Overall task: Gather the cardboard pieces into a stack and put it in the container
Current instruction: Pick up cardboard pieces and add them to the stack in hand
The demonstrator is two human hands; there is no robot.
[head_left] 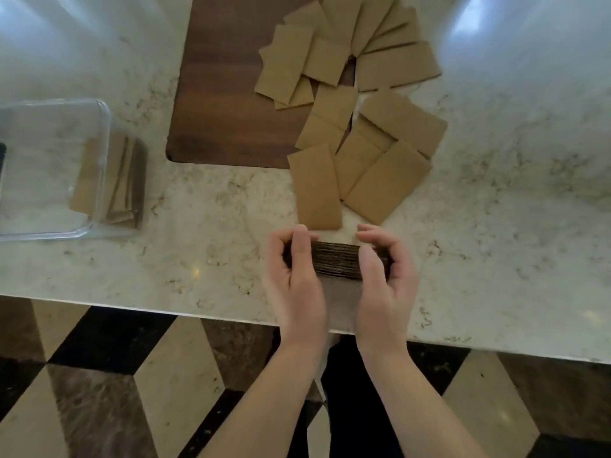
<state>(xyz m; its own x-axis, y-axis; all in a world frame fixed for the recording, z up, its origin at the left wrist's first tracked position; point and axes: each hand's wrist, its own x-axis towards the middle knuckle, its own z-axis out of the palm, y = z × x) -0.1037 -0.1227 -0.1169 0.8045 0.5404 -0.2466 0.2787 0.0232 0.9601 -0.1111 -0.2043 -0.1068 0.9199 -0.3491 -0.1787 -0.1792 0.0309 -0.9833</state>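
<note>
Both hands point(340, 276) clasp a cardboard stack point(335, 261) over marble counter point(198, 233) (checkered floor point(115, 375) below).

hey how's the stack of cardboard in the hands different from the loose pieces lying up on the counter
The stack is squared up and gripped on edge between the left hand and right hand, showing dark layered edges. The loose pieces lie flat and scattered, overlapping, showing tan faces; some rest on the wooden board. Both appear to be the same brown cardboard.
</note>
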